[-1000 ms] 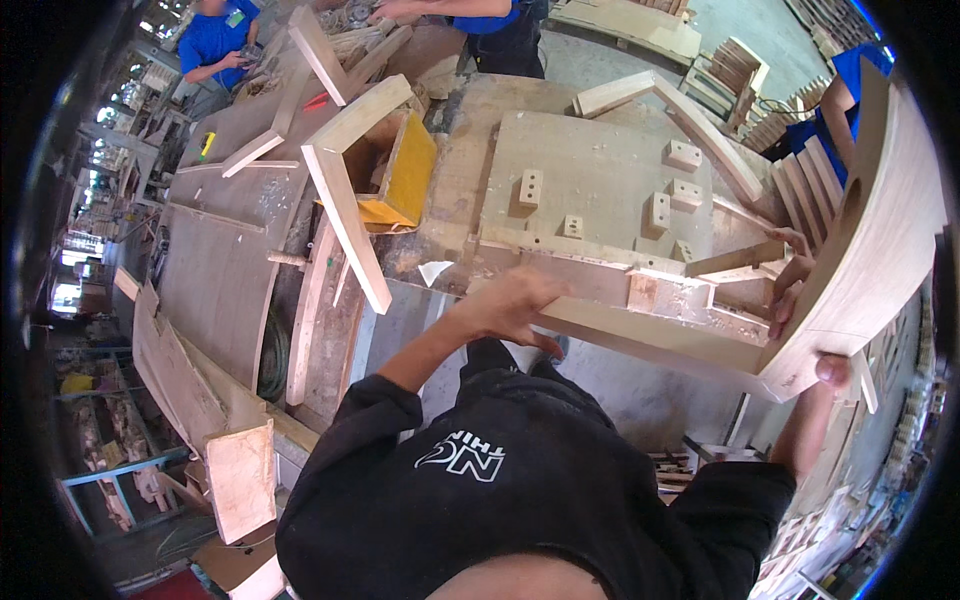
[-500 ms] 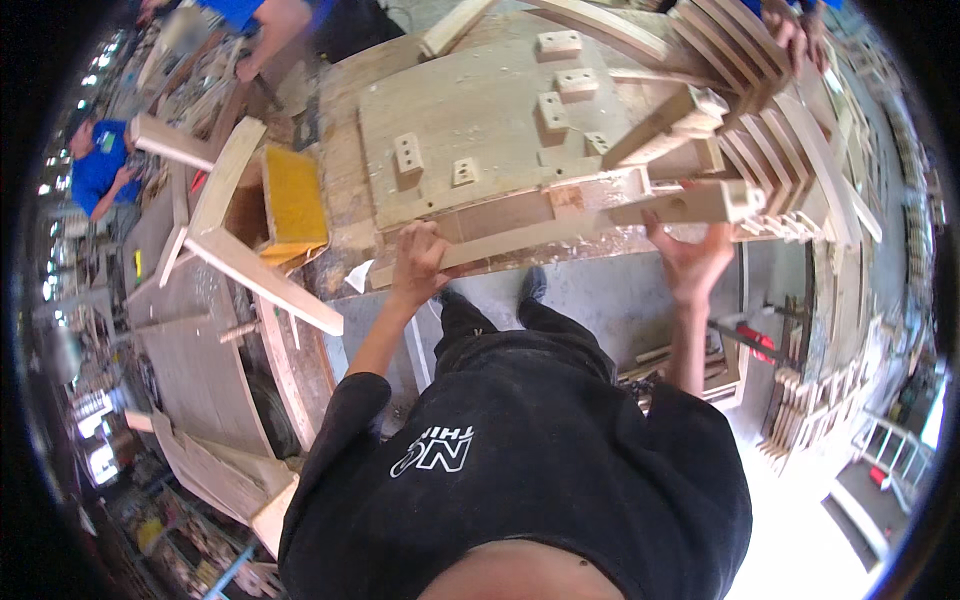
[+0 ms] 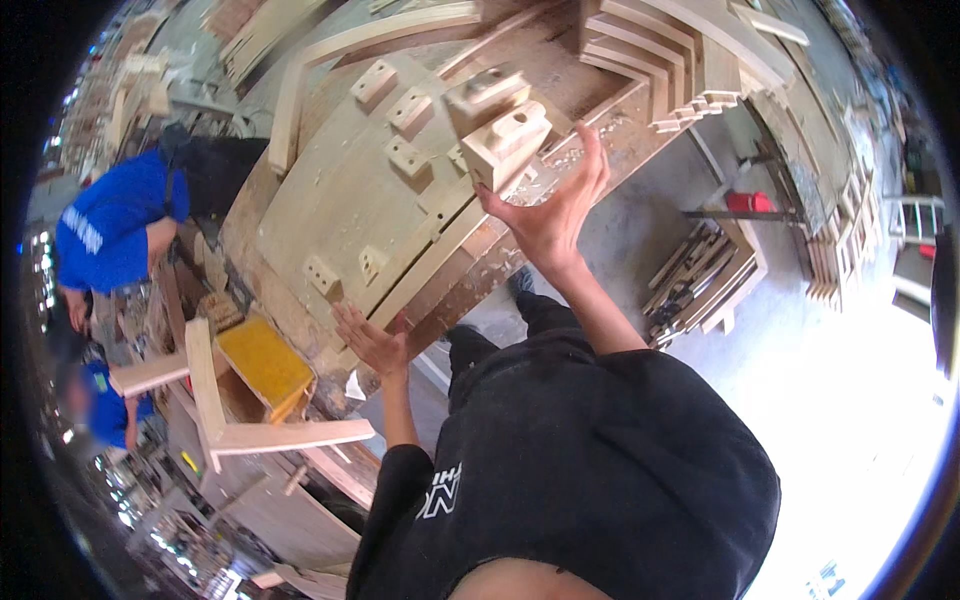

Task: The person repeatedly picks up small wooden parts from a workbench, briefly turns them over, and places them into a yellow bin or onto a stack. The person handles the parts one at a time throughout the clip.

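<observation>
A long pale wooden strip [image 3: 425, 265] lies along the near edge of a plywood board [image 3: 310, 225]. At its far right end stands a thick wooden piece with a hole in its end [image 3: 505, 145]. My left hand [image 3: 375, 342] is open at the strip's near left end, fingers stretched out together toward the board's corner. My right hand [image 3: 555, 215] is open beside the thick piece, thumb at its lower corner and fingers spread past its right side. Small drilled wooden blocks [image 3: 408, 158] are on the board.
Stacked angled wooden frames [image 3: 650, 60] stand at the far right of the workbench [image 3: 500, 245]. A yellow-sided box [image 3: 265, 365] and an angled wooden frame [image 3: 275, 435] are at left. Co-workers in blue shirts [image 3: 115, 220] are beyond. Wood offcuts [image 3: 700, 275] lie below the bench.
The strip has moved from in front of the bench to the board's edge. Both hands have let go of it and opened. The view has turned, so the bench now slants.
</observation>
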{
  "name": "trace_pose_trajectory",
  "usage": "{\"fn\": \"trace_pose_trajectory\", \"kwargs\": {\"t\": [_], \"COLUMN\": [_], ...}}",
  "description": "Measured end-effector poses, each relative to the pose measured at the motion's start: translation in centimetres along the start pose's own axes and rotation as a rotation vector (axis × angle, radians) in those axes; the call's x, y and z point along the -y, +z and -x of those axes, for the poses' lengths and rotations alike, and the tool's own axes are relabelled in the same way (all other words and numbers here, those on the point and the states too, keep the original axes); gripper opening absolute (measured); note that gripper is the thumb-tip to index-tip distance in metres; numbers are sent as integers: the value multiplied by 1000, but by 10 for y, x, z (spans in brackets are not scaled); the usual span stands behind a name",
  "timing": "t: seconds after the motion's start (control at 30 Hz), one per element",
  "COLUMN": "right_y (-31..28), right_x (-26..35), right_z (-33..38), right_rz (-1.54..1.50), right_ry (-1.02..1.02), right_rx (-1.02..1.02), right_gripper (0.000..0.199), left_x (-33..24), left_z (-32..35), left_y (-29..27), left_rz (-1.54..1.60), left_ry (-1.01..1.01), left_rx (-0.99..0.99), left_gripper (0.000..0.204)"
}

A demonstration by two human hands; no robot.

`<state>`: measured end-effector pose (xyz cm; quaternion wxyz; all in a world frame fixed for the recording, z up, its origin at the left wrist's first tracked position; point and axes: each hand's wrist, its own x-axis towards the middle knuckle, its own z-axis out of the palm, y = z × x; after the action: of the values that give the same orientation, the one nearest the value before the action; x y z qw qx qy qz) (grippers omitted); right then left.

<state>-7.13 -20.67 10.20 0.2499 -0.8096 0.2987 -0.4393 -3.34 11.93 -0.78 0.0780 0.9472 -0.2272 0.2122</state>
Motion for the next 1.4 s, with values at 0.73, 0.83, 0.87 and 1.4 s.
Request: {"fn": "trace_pose_trajectory", "kwargs": {"t": [0.73, 0.83, 0.87, 1.4], "right_y": [48, 55, 55, 56], "right_x": [-37, -40, -39, -23], "right_z": [24, 28, 33, 32], "right_rz": [-309, -277, -257, 89], "right_ry": [105, 53, 77, 266], "right_rx": [86, 9, 33, 96], "right_gripper": [103, 104, 103, 121], "left_x": [0, 2, 1, 18], "left_z": [-45, -45, -40, 51], "left_y": [-3, 1, -1, -9], "left_rz": [-1, -18, -40, 754], "left_ry": [253, 233, 199, -962], "left_rx": [348, 345, 351, -195], "left_gripper": [84, 85, 86, 72]}}
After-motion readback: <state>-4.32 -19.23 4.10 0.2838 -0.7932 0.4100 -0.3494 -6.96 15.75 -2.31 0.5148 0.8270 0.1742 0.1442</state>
